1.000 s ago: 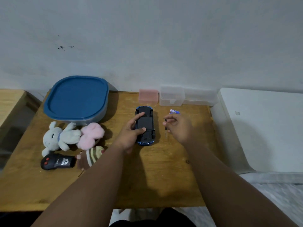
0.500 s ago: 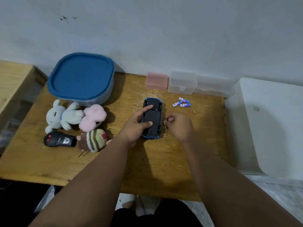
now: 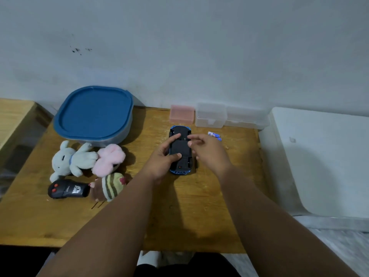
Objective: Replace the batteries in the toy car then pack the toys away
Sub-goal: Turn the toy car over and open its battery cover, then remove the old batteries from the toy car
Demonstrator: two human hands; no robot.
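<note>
Head view shows the toy car [image 3: 180, 147] lying upside down on the bench [image 3: 189, 206], near its far edge, black underside facing up. The left grip [image 3: 159, 162] grasps the car from its left side, with the thumb pressed on the underside and the index finger laid along it. The right grip [image 3: 209, 152] hovers over the car's far half with its fingertips [image 3: 190, 143] drawn close together. Motion blur makes it impossible to tell whether they pinch something tiny, such as a screw, or nothing at all.

The likeliest trouble is a lost small part. If a screw or the battery cover comes free here, a loose pinch could drop it onto the wood, where it may roll away. A thin screwdriver [image 3: 196, 169] lies just beside the car on the right, and a careless sweep of the right wrist could knock it away. The small batteries [image 3: 214, 135] lie loose beyond the right grip, near the clear boxes [image 3: 211, 117]. Being round, they could roll if nudged, or get mixed up with whatever comes out of the car. The car rests on its rounded roof, so slackening the left grip may let it rock.
</note>
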